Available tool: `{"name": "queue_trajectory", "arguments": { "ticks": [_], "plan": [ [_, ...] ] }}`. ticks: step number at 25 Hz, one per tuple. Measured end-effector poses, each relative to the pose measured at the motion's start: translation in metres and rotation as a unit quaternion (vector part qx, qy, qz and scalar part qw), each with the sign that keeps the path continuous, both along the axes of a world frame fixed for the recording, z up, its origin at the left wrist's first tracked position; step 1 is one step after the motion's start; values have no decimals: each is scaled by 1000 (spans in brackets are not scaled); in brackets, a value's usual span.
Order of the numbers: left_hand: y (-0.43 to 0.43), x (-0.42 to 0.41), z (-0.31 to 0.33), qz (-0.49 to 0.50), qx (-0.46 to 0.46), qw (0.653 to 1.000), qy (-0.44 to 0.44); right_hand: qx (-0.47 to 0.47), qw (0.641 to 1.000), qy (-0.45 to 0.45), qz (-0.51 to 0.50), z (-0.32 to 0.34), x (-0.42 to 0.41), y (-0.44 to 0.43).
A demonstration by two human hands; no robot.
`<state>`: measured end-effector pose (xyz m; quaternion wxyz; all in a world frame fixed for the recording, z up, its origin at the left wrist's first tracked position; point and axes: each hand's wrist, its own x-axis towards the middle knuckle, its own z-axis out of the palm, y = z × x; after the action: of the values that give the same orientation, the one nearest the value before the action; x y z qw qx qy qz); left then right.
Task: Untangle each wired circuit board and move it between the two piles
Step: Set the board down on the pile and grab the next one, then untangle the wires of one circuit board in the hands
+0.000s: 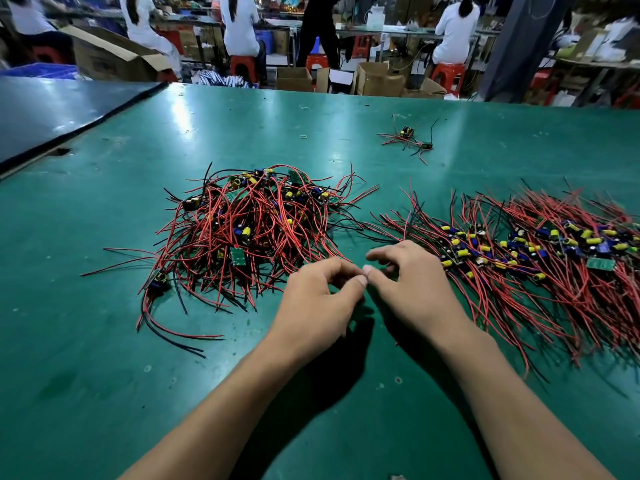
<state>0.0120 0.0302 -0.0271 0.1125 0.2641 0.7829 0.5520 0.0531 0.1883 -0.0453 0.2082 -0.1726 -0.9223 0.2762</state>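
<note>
Right pile [554, 244] cut off at right edge, background workers [239, 26] blurred — heads cropped.

- The bench [104, 341] carries two piles side by side.
- The tangled pile [249, 230] sits left of centre.
- The spread pile [519, 258] lies to its right and runs off the right edge of view.
- The left grip [315, 303] and right grip [412, 289] sit side by side over the near end of the strip between the piles, thumbs almost meeting.
- One wired board [157, 280] lies at the tangled pile's near-left edge, with its wires trailing toward the viewer.
- A small cluster [408, 140] of wired boards lies well behind the spread pile.
- A ring [303, 136] lies behind the tangled pile, left of the cluster.
- A flat sheet [52, 112] overlaps the bench's far-left corner.
- Beyond the far edge, boxes [379, 79] stand on the floor, with people [239, 26] on stools [243, 65] behind them.
</note>
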Motion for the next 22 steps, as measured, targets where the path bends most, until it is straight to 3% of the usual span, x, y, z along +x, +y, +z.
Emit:
{"name": "queue_trajectory", "arguments": {
  "ticks": [5,11,16,22],
  "plan": [
    [-8,-10,3,134,19,990,27,-6,998,-13,-69,-3,2,13],
    [-20,-27,2,259,-1,962,85,-5,999,22,-29,-4,0,1],
    [-21,-31,-5,214,-142,953,159,-28,999,37,-4,-5,0,-7],
    [-23,-36,-11,195,-92,962,170,-46,998,36,6,-6,0,-10]
  ]
}}
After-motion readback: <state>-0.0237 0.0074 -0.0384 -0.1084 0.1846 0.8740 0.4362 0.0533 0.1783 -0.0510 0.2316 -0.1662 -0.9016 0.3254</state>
